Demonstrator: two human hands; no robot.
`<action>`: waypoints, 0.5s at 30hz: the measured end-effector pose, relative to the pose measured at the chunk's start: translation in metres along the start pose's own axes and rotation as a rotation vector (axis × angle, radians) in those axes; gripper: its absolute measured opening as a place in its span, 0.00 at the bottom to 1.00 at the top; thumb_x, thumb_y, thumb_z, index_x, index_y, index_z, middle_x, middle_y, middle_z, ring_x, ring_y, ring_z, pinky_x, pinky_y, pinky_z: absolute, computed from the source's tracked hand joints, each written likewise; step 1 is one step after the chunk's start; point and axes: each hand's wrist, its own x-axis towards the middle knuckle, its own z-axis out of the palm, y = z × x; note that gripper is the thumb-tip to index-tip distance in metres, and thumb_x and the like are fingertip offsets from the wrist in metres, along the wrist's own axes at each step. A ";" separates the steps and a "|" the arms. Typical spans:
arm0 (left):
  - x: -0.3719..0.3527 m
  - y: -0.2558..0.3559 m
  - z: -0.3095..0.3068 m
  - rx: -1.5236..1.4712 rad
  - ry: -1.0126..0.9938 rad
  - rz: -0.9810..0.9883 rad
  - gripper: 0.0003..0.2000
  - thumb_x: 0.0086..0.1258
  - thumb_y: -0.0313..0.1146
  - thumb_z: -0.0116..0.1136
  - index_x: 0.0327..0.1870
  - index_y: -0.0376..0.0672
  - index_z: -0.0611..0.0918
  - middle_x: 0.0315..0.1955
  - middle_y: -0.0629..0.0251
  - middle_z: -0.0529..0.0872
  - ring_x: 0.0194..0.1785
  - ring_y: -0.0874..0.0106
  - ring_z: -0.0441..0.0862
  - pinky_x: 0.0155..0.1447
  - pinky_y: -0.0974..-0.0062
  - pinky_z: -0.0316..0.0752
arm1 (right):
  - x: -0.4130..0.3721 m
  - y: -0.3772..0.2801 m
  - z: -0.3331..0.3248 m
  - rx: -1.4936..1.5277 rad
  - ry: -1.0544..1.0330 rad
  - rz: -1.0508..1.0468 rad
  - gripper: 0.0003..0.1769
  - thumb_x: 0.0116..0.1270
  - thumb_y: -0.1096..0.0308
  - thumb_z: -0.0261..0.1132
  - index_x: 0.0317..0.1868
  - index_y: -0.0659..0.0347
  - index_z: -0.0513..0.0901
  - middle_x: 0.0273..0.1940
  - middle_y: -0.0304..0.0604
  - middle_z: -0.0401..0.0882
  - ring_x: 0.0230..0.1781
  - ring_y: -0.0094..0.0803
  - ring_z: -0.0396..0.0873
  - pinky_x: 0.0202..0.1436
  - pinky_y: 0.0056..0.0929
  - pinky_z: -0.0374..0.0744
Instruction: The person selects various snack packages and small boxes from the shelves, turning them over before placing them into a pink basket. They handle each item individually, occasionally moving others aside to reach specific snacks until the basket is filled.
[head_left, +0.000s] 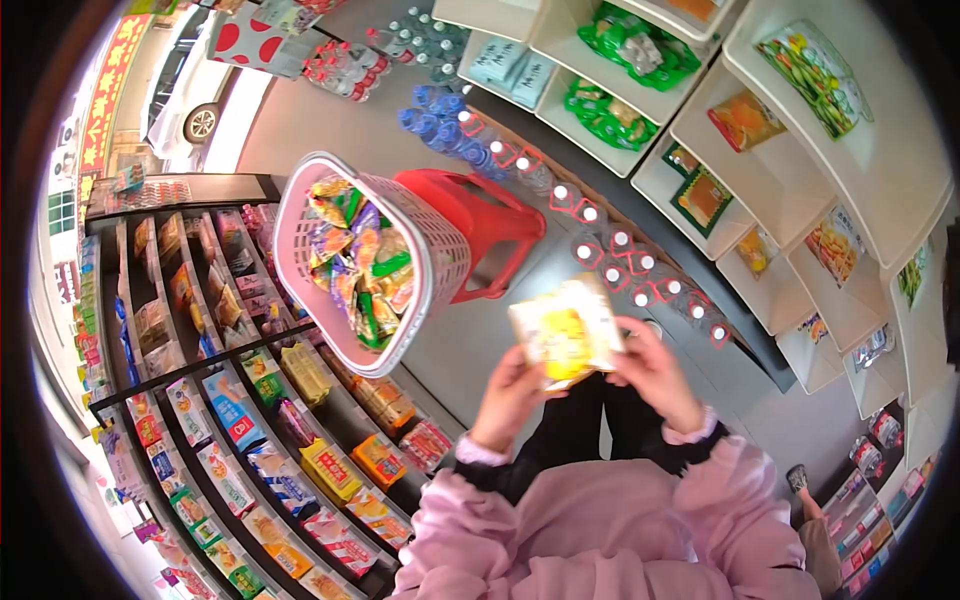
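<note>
A white and yellow snack packet [566, 338] is held up in front of my body, its printed side blurred and bright. My left hand [511, 393] grips its lower left edge, and my right hand [652, 367] has closed on its right edge. Ahead and to the left, a pink plastic basket [447, 240] is tilted in view and holds several colourful snack packets [362, 262]. The basket rests against or on a red plastic stool [505, 225]; the exact contact is hidden. Both hands are apart from the basket.
On the left stands a snack shelf [245, 345] with rows of packets. White bins [640, 185] with bagged goods line the right. Bottles with red handles [620, 255] and blue bottles [440, 125] stand on the floor. Another person's leg [815, 530] shows at the lower right.
</note>
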 end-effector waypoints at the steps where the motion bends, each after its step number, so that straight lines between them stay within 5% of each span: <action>1: -0.013 0.024 -0.016 0.019 0.058 0.050 0.17 0.67 0.27 0.46 0.56 0.40 0.65 0.47 0.59 0.76 0.45 0.69 0.78 0.40 0.74 0.79 | 0.017 -0.002 0.029 -0.022 -0.082 -0.043 0.24 0.63 0.74 0.55 0.59 0.59 0.61 0.34 0.40 0.75 0.27 0.21 0.73 0.29 0.17 0.74; 6: -0.041 0.118 -0.093 -0.097 0.285 0.299 0.15 0.68 0.27 0.42 0.55 0.39 0.66 0.45 0.59 0.76 0.35 0.71 0.79 0.36 0.77 0.78 | 0.112 0.000 0.173 -0.057 -0.313 -0.221 0.21 0.61 0.75 0.55 0.56 0.62 0.64 0.30 0.40 0.74 0.21 0.20 0.72 0.24 0.19 0.72; 8: -0.036 0.142 -0.129 -0.181 0.340 0.360 0.14 0.68 0.27 0.42 0.54 0.38 0.67 0.45 0.61 0.76 0.38 0.73 0.78 0.38 0.80 0.77 | 0.149 0.004 0.220 -0.072 -0.344 -0.194 0.19 0.60 0.78 0.54 0.54 0.63 0.67 0.35 0.39 0.75 0.29 0.20 0.74 0.29 0.16 0.74; 12: -0.012 0.162 -0.263 -0.306 0.207 0.376 0.12 0.66 0.25 0.45 0.49 0.35 0.69 0.43 0.58 0.77 0.41 0.72 0.77 0.42 0.79 0.77 | 0.204 0.021 0.284 -0.338 -0.277 -0.321 0.13 0.54 0.76 0.57 0.41 0.67 0.74 0.27 0.44 0.78 0.26 0.28 0.78 0.27 0.27 0.74; 15: 0.003 0.169 -0.291 -0.569 0.167 0.389 0.11 0.66 0.25 0.46 0.47 0.28 0.70 0.44 0.51 0.76 0.47 0.63 0.75 0.54 0.72 0.73 | 0.206 0.033 0.293 -0.384 -0.212 -0.329 0.13 0.52 0.74 0.58 0.39 0.67 0.74 0.25 0.49 0.78 0.26 0.35 0.78 0.28 0.31 0.74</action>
